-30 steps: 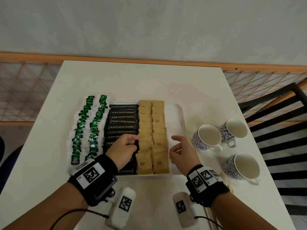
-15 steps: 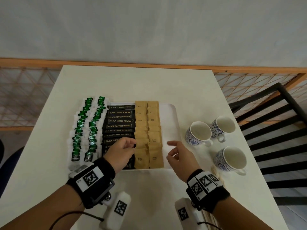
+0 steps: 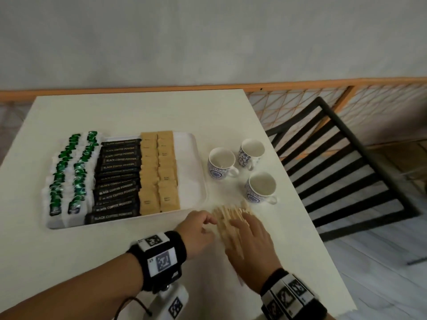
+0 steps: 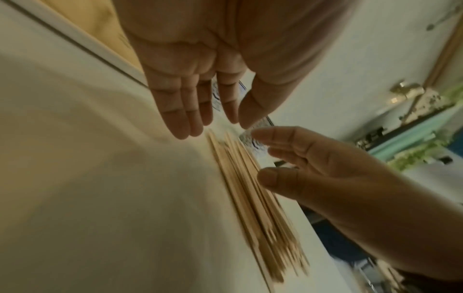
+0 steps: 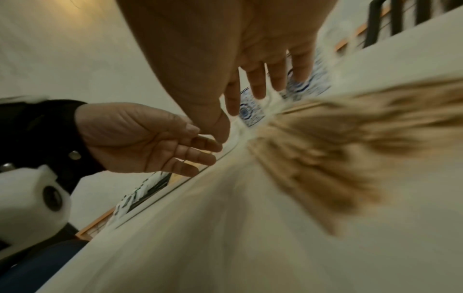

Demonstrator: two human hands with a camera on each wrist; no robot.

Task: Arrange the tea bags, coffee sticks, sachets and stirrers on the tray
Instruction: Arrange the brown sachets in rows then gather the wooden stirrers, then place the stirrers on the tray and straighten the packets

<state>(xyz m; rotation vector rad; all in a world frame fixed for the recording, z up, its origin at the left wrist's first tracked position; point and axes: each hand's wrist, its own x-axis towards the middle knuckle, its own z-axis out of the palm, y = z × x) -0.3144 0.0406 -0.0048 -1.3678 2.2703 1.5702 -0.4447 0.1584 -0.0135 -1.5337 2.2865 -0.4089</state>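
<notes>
Stirrers (image 3: 231, 221), a loose wooden pile on the counter (image 3: 143, 112) at the tray's (image 3: 196, 181) 4 o'clock corner, are the step in hand. Left hand (image 3: 198, 229) and right hand (image 3: 250, 245) flank them, grips wide, holding nothing (blurred). Next: gather them into the tray's bare 3 o'clock strip.

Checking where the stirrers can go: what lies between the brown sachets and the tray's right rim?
Nothing: in the head view a bare white strip of tray runs from the brown sachets to the rim. The stirrers lie on the table.
</notes>
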